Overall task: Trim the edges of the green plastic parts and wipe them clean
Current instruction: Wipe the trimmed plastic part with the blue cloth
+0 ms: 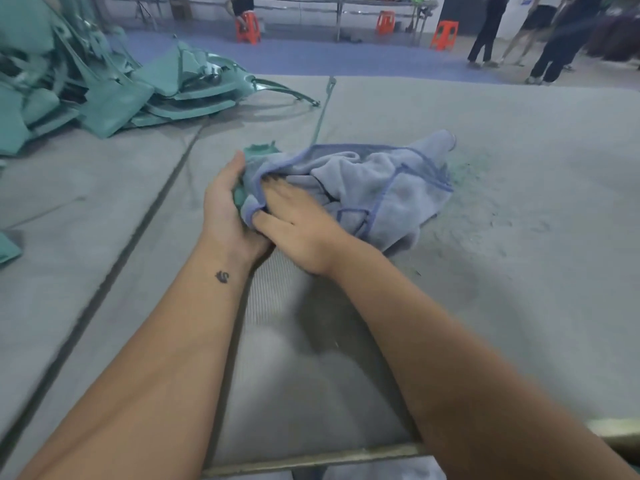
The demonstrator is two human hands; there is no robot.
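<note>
A green plastic part (259,149) sits at the table's middle, mostly hidden under a light blue cloth (374,188). My left hand (225,206) cups the part from its left side, fingers curled round its edge. My right hand (294,216) lies on the cloth with fingers spread and thumb tucked under the cloth's hem, pressing it onto the part. A thin green strip (323,109) lies on the table behind the cloth.
A big heap of green plastic parts (104,88) fills the table's far left. Green shavings (485,188) dust the grey table (519,133) right of the cloth. A dark seam (138,223) runs across the table. People and orange stools (247,27) stand beyond.
</note>
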